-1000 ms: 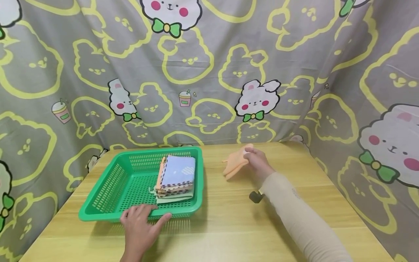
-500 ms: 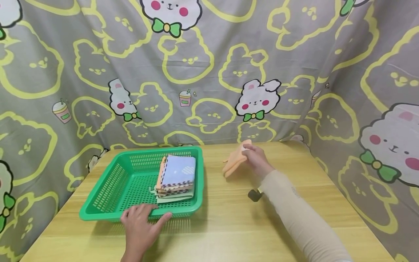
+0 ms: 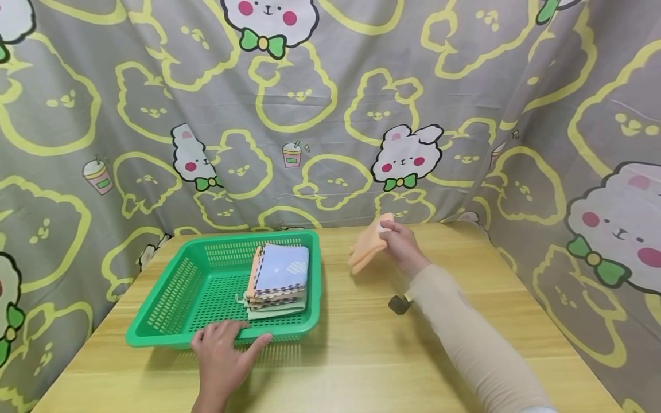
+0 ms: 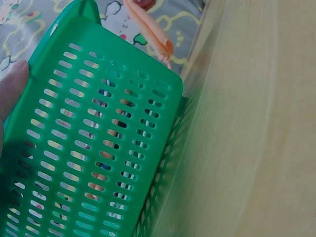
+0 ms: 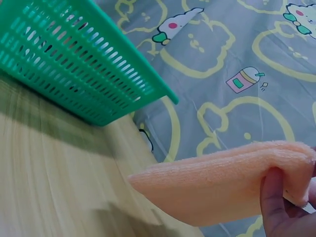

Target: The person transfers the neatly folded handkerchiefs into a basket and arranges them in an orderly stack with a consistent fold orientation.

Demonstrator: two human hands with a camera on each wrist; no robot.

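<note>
My right hand (image 3: pixel 404 248) pinches a folded orange towel (image 3: pixel 369 246) to the right of the basket, above the table. In the right wrist view the thumb presses the near face of the towel (image 5: pixel 212 182), whose fluffy layers lie doubled. My left hand (image 3: pixel 223 358) grips the front rim of a green plastic basket (image 3: pixel 155 342), fingers over the edge and thumb along the outside. Inside the basket, at its right end, lies a stack of folded towels (image 3: pixel 281 269) with a light blue one on top. In the left wrist view the basket's slotted wall hides most of the stack.
The wooden table (image 3: pixel 356 350) reaches back to a grey curtain (image 3: pixel 330 115) with yellow bear outlines and white rabbits. More curtain hangs along both sides. A small dark object (image 3: pixel 399 304) sticks out beside the right sleeve cuff.
My right hand has raised the orange towel a little and moved it slightly left, tilting it more upright. The left hand and the basket have stayed in place.
</note>
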